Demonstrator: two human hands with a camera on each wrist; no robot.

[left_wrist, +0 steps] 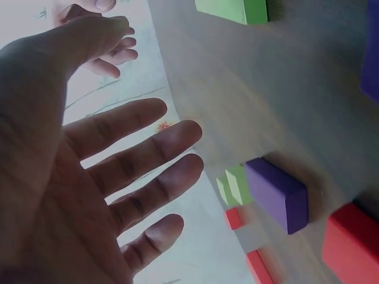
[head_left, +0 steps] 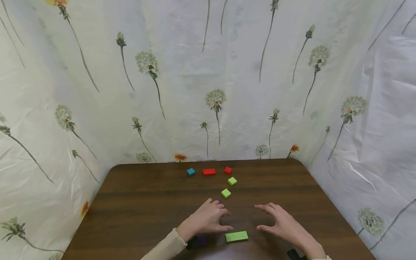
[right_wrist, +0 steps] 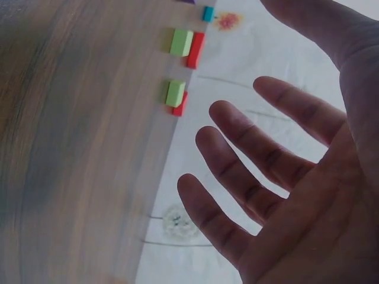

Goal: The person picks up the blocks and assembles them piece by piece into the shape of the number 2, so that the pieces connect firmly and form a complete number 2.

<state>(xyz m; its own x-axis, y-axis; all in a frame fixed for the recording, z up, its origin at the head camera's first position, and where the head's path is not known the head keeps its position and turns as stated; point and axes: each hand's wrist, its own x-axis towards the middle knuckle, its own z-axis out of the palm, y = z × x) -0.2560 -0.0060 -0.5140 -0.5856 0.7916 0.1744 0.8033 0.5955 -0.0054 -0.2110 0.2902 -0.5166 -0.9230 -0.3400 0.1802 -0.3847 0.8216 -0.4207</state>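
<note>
My left hand (head_left: 209,218) hovers above the tabletop with its fingers spread and loosely bent, holding nothing. Opposite it, my right hand (head_left: 282,224) is raised, palm turned inward, likewise with nothing in its grasp. A long light-green block (head_left: 236,237) lies flat on the table between the two, nearest the left thumb. Below the left hand the left wrist view shows a purple block (left_wrist: 275,192) and a larger-looking red block (left_wrist: 355,245). Another purple block (left_wrist: 372,59) is cut off at that view's edge. In the head view the left hand and forearm mostly hide these.
Two small light-green blocks (head_left: 226,193) lie beyond the hands. Toward the back edge of the dark wooden table (head_left: 146,202) are a blue block (head_left: 190,172), a longer red block (head_left: 209,172) and a small red block (head_left: 228,170). Flower-printed curtains (head_left: 182,90) surround the table's back and sides.
</note>
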